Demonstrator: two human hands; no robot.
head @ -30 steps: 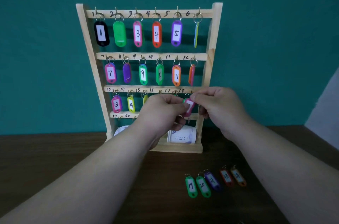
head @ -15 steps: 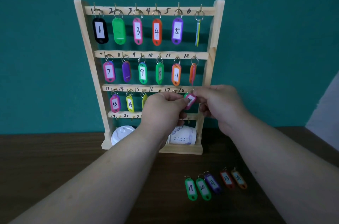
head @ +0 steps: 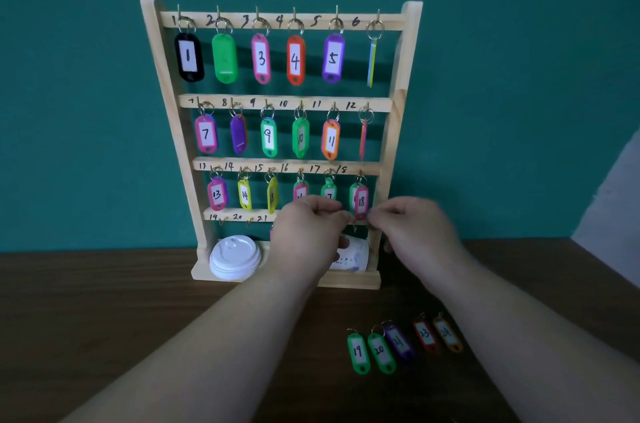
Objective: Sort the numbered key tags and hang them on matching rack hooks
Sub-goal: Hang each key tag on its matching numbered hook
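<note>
Hanging on rack [head: 166, 83] third rail, pink tag 18 [head: 361, 201]; left hand [head: 310, 232] and right hand [head: 414, 234] fingers curled beside its lower end, pinch unclear; tag 19 [head: 358, 352] on table [head: 104, 318].

Left hand [head: 308, 228], right hand [head: 412, 228] flanking hung tag 18 [head: 361, 201] on rack [head: 411, 41]

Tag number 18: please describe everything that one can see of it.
Tag 18 is a pink plastic frame around a white paper label with a handwritten 18. It hangs upright by a metal ring from the last hook on the third rail of the rack, overlapping a green tag behind it. The fingertips of the left hand and right hand flank its lower end; contact cannot be told.
</note>
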